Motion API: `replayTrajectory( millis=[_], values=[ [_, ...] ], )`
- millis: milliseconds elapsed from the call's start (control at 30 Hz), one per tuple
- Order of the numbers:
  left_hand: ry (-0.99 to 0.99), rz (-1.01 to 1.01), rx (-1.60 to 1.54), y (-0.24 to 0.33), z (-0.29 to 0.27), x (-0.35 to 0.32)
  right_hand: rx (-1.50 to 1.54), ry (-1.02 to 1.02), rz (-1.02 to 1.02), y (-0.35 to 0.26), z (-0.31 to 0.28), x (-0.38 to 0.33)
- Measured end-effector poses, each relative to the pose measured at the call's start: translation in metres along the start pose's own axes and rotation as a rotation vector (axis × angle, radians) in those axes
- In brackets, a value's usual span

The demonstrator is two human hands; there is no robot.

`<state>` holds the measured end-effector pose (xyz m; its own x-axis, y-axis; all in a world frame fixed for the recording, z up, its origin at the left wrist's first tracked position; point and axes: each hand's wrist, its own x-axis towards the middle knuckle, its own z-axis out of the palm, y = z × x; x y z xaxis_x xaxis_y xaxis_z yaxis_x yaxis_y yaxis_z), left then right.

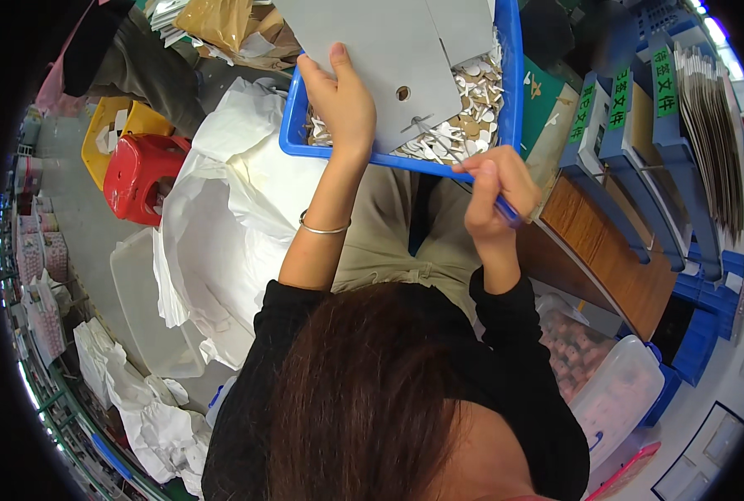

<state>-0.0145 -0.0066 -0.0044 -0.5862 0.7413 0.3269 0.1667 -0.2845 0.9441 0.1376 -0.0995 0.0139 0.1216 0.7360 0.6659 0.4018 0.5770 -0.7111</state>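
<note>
Card (388, 50) gray, flat over blue bin (509, 75); my left hand (342, 104) pinches card edge, right hand (493, 188) fist-tight on blue tool (508, 211) at bin's near rim; one hole punched, many paper bits (472, 108) piled in bin, most of card uncut

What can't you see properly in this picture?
All in the head view:
- Grey card sheet: its top is cut off by the picture's edge.
- Blue tray: the sheet hides most of what's inside.
- Blue-handled tool in the right hand: the fingers cover most of it, so its kind is unclear.
- Person's lap: the hair hides the near part.
</note>
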Motion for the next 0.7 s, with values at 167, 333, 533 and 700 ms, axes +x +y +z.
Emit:
replayTrajectory(
  millis=[167,333,533,700],
  values=[
    [-0.005,0.011,-0.031,0.0,0.0,-0.002,-0.145,-0.109,-0.051,0.001,0.006,0.001],
    [0.085,0.028,-0.154,0.019,0.001,0.008,-0.027,0.026,-0.135,-0.026,-0.027,0.0],
    [0.079,-0.103,-0.476,0.049,-0.003,-0.003,0.178,0.151,-0.244,-0.045,-0.034,-0.02],
    [0.213,0.407,-0.281,0.056,0.011,-0.024,-0.102,-0.089,-0.154,-0.061,-0.029,-0.033]
  ],
)
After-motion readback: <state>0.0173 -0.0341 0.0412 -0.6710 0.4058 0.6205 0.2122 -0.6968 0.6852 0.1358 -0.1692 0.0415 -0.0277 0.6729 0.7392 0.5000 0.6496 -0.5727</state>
